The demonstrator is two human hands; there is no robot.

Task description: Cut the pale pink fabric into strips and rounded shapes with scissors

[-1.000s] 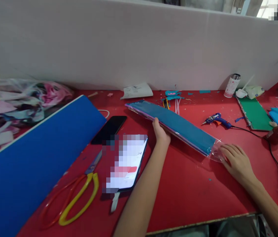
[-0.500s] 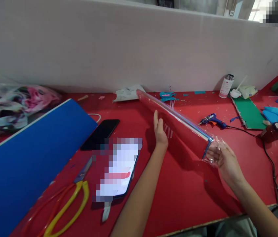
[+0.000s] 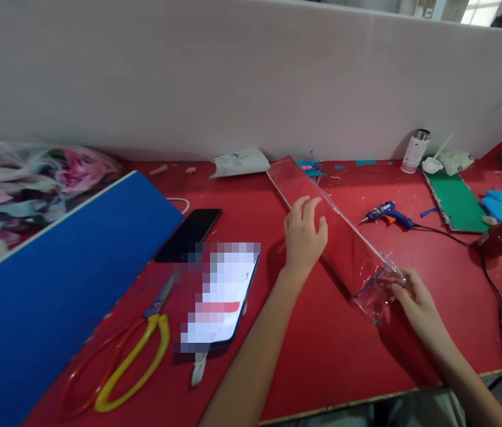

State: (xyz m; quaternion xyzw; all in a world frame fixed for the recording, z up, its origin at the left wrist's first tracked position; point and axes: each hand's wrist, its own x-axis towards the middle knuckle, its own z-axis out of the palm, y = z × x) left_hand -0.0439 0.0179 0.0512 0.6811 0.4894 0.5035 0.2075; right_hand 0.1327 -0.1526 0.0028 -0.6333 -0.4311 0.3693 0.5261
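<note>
A long flat pack of coloured sheets in clear plastic wrap (image 3: pixel 344 246) lies slantwise on the red table (image 3: pixel 331 356), red side up, with a blue edge at its near end. My left hand (image 3: pixel 304 234) rests on the pack's middle, fingers spread and slightly curled. My right hand (image 3: pixel 413 299) pinches the loose crinkled plastic at the pack's near end.
A large blue sheet (image 3: pixel 55 284) covers the left. A dark phone (image 3: pixel 188 234), a lit phone (image 3: pixel 222 293), and red and yellow-handled scissors (image 3: pixel 121 362) lie near the front. A blue glue gun (image 3: pixel 387 213) with a black cord, a green board (image 3: pixel 458 201), a can (image 3: pixel 415 151) and scraps sit to the right.
The pack has been turned over from its blue side to its red side and laid back down. My left hand moved from its edge onto its top.
</note>
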